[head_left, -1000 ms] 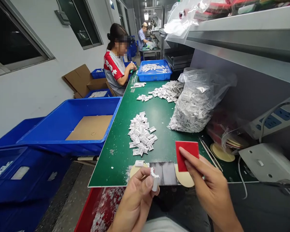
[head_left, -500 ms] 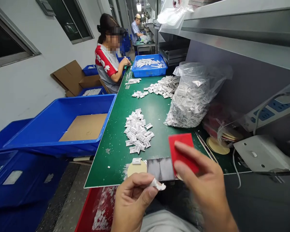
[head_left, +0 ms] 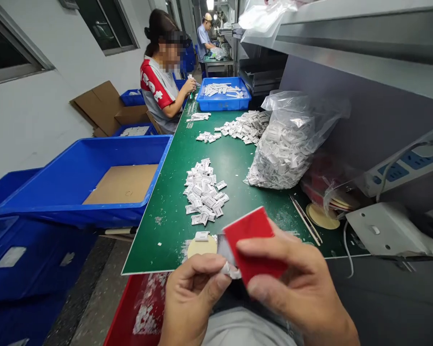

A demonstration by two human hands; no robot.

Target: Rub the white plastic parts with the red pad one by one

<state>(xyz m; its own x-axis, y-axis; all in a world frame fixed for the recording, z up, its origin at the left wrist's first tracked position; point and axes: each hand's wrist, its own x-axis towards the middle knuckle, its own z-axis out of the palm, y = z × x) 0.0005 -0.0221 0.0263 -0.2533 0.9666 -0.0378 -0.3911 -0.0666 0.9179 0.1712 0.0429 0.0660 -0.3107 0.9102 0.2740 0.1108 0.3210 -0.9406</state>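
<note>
Between the thumb and fingers of my left hand [head_left: 198, 288] is a small white plastic part [head_left: 231, 270], mostly covered by the fingertips. My right hand [head_left: 292, 278] pinches a flat, red square sanding pad [head_left: 250, 235], tilted, its left edge right beside the white part; whether they touch I cannot tell. Just beyond my left hand, a cream sanding disc [head_left: 201, 247] lies at the table's near edge with one white part [head_left: 202, 236] on it. The pad partly hides a grey plate [head_left: 223, 247] next to the disc. Farther off is a pile of white parts [head_left: 204, 192].
On the green table [head_left: 234, 163] stand a clear bag of white parts [head_left: 281, 149] and a blue tray [head_left: 223, 103]. Tweezers [head_left: 305, 218] lie at right. A large blue bin [head_left: 82, 211] adjoins the left edge. A co-worker [head_left: 162, 81] sits at the far left side.
My right hand has brought the red sanding pad left and down, up to the white part. My left hand keeps its hold. The whole view has shifted slightly.
</note>
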